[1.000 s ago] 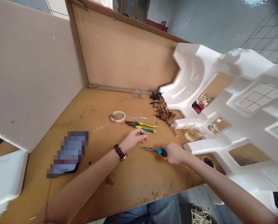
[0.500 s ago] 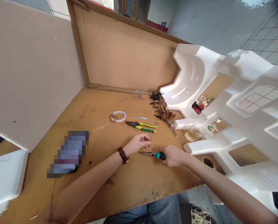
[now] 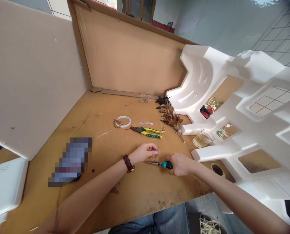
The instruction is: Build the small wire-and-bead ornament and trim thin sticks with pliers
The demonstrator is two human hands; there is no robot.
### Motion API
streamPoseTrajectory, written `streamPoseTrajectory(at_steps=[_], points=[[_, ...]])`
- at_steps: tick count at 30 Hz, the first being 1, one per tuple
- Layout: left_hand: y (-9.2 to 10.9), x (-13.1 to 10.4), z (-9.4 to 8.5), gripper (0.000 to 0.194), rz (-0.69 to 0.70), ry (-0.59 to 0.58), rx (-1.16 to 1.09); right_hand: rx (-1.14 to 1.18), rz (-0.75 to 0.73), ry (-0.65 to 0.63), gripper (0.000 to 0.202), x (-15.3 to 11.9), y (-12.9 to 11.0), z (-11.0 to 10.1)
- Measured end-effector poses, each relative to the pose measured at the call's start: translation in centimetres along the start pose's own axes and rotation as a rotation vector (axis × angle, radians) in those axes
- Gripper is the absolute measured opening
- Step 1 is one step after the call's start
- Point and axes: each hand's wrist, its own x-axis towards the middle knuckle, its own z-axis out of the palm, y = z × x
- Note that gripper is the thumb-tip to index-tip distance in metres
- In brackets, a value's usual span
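Note:
My left hand (image 3: 148, 152), with a brown watch (image 3: 128, 163) on the wrist, pinches a thin wire (image 3: 155, 158) between thumb and fingers. Below it, my right hand (image 3: 182, 164) is wrapped round needle-nose pliers (image 3: 165, 164) with teal and black handles. Their jaws point left, and the wire's lower end reaches down to them; whether the jaws grip it I cannot tell. Beyond my hands lie yellow-and-green combination pliers (image 3: 147, 132) and a white ring (image 3: 127, 117) with coloured threads on it.
A feather duster (image 3: 169, 113) and a glass cup (image 3: 203, 139) stand near the white foam packing (image 3: 222, 156) on the right. Against the back cardboard (image 3: 135, 58) is a tangle of wire (image 3: 145, 98). A blurred-out phone-like object (image 3: 71, 161) lies left, with a white box (image 3: 7, 185) beyond.
My left hand has dipped slightly, and the upper part of the wire now leans further right. The right hand and its pliers have sunk very slightly. The view has shifted a little.

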Motion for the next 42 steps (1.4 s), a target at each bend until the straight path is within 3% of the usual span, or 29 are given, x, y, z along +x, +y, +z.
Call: streamPoseTrajectory(at_steps=[8,11,14,19,22,25,31,38,42], points=[[0.7,-0.6,0.1,0.028,-0.046,-0.079,-0.085,0.047,0.006,-0.019,0.018,-0.1,-0.1,-0.2],[0.5,-0.4,-0.3,0.028,0.002,-0.012,-0.089,0.076,-0.017,-0.031,0.022,-0.2,-0.1,-0.2],[0.2,0.1,-0.9,0.028,0.107,0.137,-0.068,0.079,-0.031,-0.007,0.032,-0.7,0.3,-0.1],[-1.0,0.6,-1.4,0.018,0.265,0.243,0.237,0.086,0.061,-0.032,0.037,-1.8,1.6,-0.3],[-1.7,0.5,-1.3,0.014,0.301,0.258,0.453,0.066,0.114,-0.046,0.034,-2.3,2.1,-0.4],[-2.0,0.5,-1.3,0.011,0.314,0.294,0.513,0.035,0.128,-0.033,0.034,-2.5,2.2,-0.5],[-2.1,1.0,-1.7,0.016,0.145,0.254,0.229,0.028,0.114,0.021,0.03,-2.7,2.2,-0.9],[-0.7,0.1,-1.4,0.027,-0.03,0.075,-0.102,0.57,0.135,0.06,0.023,-2.1,3.6,-1.8],[-0.6,-0.1,-0.8,0.028,-0.073,0.009,-0.13,0.657,0.135,0.066,0.024,-1.2,3.9,-1.9]])
